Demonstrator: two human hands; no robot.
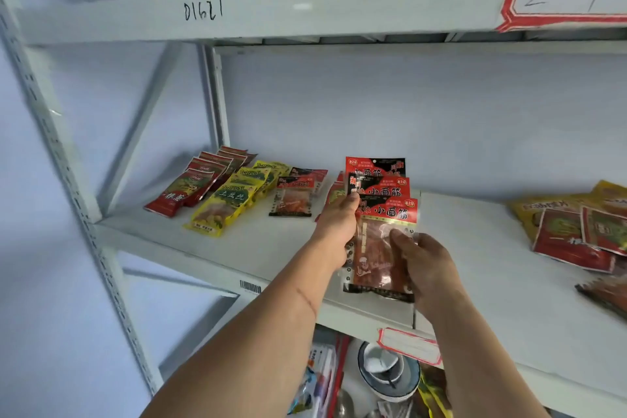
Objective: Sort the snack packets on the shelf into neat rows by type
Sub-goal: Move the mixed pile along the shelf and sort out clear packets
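Observation:
A fan of three red-and-black gluten snack packets [380,214] is held above the white shelf [271,248]. My left hand [336,231] grips their left edge, thumb on the front. My right hand [420,258] pinches the lower right of the front packet. On the shelf's left lie a row of red packets [190,187], a row of yellow packets [234,200] and a short row of the same red-and-black packets [295,195]. More red packets lie partly hidden behind my left hand.
A loose pile of yellow and red packets [583,227] lies at the shelf's right, with a dark packet [607,295] near the front edge. The upper shelf [305,7] hangs close overhead. A bowl [386,370] and other goods sit on the shelf below.

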